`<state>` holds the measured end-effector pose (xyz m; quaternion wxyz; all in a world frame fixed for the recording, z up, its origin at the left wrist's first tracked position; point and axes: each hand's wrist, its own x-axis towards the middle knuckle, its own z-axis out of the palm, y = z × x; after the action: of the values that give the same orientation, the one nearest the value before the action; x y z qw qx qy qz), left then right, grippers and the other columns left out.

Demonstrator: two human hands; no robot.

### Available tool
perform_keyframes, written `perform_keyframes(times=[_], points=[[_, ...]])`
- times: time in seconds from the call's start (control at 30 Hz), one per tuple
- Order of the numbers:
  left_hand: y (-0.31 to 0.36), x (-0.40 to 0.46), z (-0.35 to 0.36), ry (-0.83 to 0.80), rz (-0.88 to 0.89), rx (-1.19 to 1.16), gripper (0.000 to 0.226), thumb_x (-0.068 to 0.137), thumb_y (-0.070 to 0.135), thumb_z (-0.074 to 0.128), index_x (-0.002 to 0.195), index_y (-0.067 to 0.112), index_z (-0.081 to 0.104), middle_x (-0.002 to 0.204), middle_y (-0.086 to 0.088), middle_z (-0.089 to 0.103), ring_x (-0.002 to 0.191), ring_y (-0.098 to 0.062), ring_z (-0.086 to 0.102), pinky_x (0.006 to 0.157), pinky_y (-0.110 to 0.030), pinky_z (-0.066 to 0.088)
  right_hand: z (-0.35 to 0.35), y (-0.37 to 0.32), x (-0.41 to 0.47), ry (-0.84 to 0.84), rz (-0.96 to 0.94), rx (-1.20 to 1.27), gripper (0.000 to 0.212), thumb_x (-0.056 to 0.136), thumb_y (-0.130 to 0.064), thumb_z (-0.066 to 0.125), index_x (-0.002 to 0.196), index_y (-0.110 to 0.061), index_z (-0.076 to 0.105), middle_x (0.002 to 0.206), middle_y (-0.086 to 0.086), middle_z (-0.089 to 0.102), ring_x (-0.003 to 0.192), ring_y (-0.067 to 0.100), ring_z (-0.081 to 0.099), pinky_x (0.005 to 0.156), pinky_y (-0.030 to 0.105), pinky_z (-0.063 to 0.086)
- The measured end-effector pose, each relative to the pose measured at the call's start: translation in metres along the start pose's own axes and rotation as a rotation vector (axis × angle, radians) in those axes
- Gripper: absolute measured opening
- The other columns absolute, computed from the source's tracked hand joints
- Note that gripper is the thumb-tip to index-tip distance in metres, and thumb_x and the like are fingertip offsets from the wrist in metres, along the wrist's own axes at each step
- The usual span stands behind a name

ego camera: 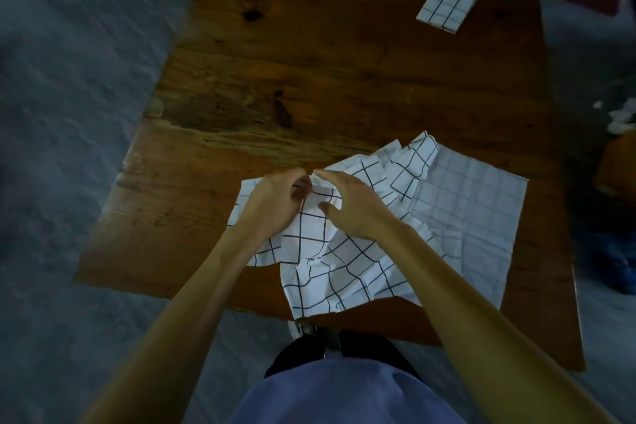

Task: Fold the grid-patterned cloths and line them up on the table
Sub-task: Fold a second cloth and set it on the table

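Observation:
A heap of crumpled white cloths with black grid lines [347, 262] lies on the near part of the wooden table [309, 79]. One cloth [475, 213] lies spread flat at the right, faint side up. My left hand [275, 203] pinches a cloth edge at the top of the heap. My right hand [354, 206] rests on the same cloth right beside it, fingertips at the same edge, thumb tucked into the fabric. A folded grid cloth [445, 5] sits alone at the far right corner.
The table's near edge runs just in front of my body. Grey floor surrounds the table at left. White scraps [621, 120] and a blue object [619, 268] lie on the floor to the right. Dark clutter stands beyond the far edge.

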<state>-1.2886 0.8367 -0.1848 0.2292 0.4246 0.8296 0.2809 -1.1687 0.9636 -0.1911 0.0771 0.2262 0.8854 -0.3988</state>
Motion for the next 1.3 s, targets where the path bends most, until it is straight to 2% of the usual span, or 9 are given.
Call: perform_keyframes(times=[0.17, 0.27, 0.47, 0.57, 0.63, 0.73, 1.03, 1.17, 1.3], points=[[0.017, 0.008, -0.012, 0.117, 0.143, 0.03, 0.007, 0.092, 0.018, 0.058, 0.096, 0.016, 0.063, 0.088, 0.003, 0.069, 0.08, -0.015, 0.064, 0.069, -0.037, 0.053, -0.024, -0.005, 0.007, -0.037, 0.059, 0.019, 0.054, 0.088, -0.034, 0.067, 0.137, -0.028, 0.046, 0.136, 0.003, 0.054, 0.122, 0.021, 0.051, 0.099, 0.033, 0.043], [0.03, 0.011, -0.027, 0.212, 0.228, 0.056, 0.003, 0.091, 0.015, 0.059, 0.09, 0.016, 0.061, 0.075, 0.01, 0.058, 0.067, -0.012, 0.054, 0.057, -0.03, 0.044, -0.044, -0.005, 0.004, -0.034, 0.081, -0.01, 0.054, 0.084, -0.041, 0.07, 0.132, -0.021, 0.054, 0.131, 0.001, 0.059, 0.118, 0.021, 0.055, 0.093, 0.032, 0.045], [0.05, 0.027, -0.068, 0.387, 0.339, 0.147, 0.004, 0.092, 0.01, 0.057, 0.09, 0.013, 0.058, 0.074, 0.006, 0.055, 0.061, -0.012, 0.049, 0.052, -0.03, 0.043, -0.091, -0.007, -0.013, 0.011, 0.116, -0.047, 0.041, 0.083, -0.029, 0.074, 0.121, -0.016, 0.063, 0.118, 0.003, 0.067, 0.106, 0.022, 0.062, 0.091, 0.034, 0.048], [0.06, 0.038, -0.089, 0.459, 0.352, 0.245, 0.002, 0.092, 0.011, 0.057, 0.092, 0.013, 0.057, 0.08, 0.001, 0.062, 0.065, -0.015, 0.055, 0.054, -0.029, 0.045, -0.119, 0.0, -0.017, 0.048, 0.187, -0.205, 0.019, 0.087, -0.029, 0.069, 0.099, -0.015, 0.066, 0.09, 0.0, 0.068, 0.083, 0.016, 0.063, 0.077, 0.032, 0.052], [0.069, 0.046, -0.099, 0.517, 0.367, 0.3, 0.002, 0.092, 0.01, 0.057, 0.091, 0.012, 0.057, 0.078, -0.002, 0.063, 0.063, -0.016, 0.055, 0.051, -0.027, 0.043, -0.14, 0.004, -0.023, 0.136, 0.219, -0.266, 0.015, 0.091, -0.03, 0.064, 0.084, -0.018, 0.061, 0.072, -0.005, 0.059, 0.063, 0.01, 0.055, 0.058, 0.025, 0.043], [0.087, 0.062, -0.108, 0.571, 0.385, 0.347, 0.003, 0.092, 0.011, 0.057, 0.09, 0.011, 0.058, 0.079, -0.003, 0.063, 0.062, -0.019, 0.054, 0.051, -0.032, 0.045, -0.168, 0.009, -0.029, 0.365, 0.257, -0.334, 0.012, 0.095, -0.03, 0.058, 0.09, -0.02, 0.063, 0.07, -0.009, 0.058, 0.057, 0.005, 0.05, 0.05, 0.023, 0.034], [0.165, 0.104, -0.119, 0.751, 0.48, 0.206, 0.007, 0.097, 0.011, 0.047, 0.095, 0.009, 0.054, 0.077, 0.001, 0.058, 0.063, -0.014, 0.051, 0.056, -0.03, 0.039, -0.254, 0.015, -0.055, 1.052, 0.084, -0.32, 0.013, 0.095, -0.023, 0.055, 0.103, -0.019, 0.065, 0.096, -0.002, 0.066, 0.086, 0.012, 0.059, 0.075, 0.027, 0.042], [0.186, 0.099, -0.118, 0.824, 0.54, 0.164, 0.008, 0.096, 0.009, 0.049, 0.099, 0.006, 0.056, 0.076, -0.001, 0.06, 0.064, -0.009, 0.045, 0.059, -0.026, 0.033, -0.268, 0.021, -0.074, 1.208, -0.032, -0.342, 0.013, 0.094, -0.022, 0.057, 0.102, -0.016, 0.066, 0.092, 0.001, 0.068, 0.086, 0.016, 0.062, 0.079, 0.032, 0.047], [0.194, 0.086, -0.112, 0.825, 0.599, 0.126, 0.017, 0.096, 0.011, 0.051, 0.11, 0.007, 0.06, 0.086, -0.005, 0.067, 0.069, -0.019, 0.058, 0.063, -0.027, 0.039, -0.259, 0.027, -0.099, 1.263, -0.01, -0.388, 0.015, 0.094, -0.025, 0.059, 0.102, -0.015, 0.067, 0.093, 0.003, 0.069, 0.088, 0.019, 0.062, 0.081, 0.032, 0.044]])
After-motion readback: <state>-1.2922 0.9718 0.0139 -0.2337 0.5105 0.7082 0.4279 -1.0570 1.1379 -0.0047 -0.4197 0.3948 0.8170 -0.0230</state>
